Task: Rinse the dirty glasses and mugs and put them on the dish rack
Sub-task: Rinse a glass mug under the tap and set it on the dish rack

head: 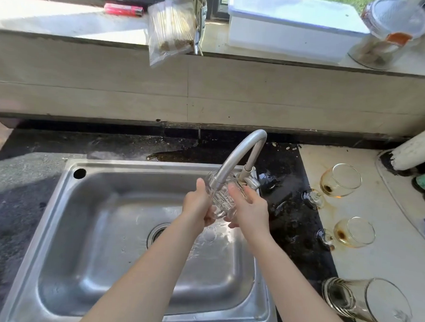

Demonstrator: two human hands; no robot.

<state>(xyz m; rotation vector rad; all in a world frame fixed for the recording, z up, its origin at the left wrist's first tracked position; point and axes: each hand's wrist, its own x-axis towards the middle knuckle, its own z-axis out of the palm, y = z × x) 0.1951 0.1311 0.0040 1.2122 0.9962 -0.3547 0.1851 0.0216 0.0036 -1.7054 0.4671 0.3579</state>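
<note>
Now, looking down from my head, I hold a clear patterned glass (220, 203) between both hands over the steel sink (131, 165), right under the spout of the curved faucet (242, 151). My left hand (195, 206) grips the glass from the left, thumb pointing up along its side and the other fingers curled under its base. My right hand (250, 209) grips it from the right, fingers bent round the far side near the rim and thumb low by the base. Water wets the sink floor below, near the drain (157, 233).

To the right, on the pale counter (387, 258), two stemmed glasses lie on their sides, the far one (340, 181) and the near one (354, 232), each with a brown stain inside. Closer to me a tall tumbler (368, 304) also lies on its side, streaked brown.

On the windowsill (53, 19) sit a pink lighter (123, 9), a clear plastic bag (171, 31), a white lidded box (289, 26) and a lidded jar (388, 34).
</note>
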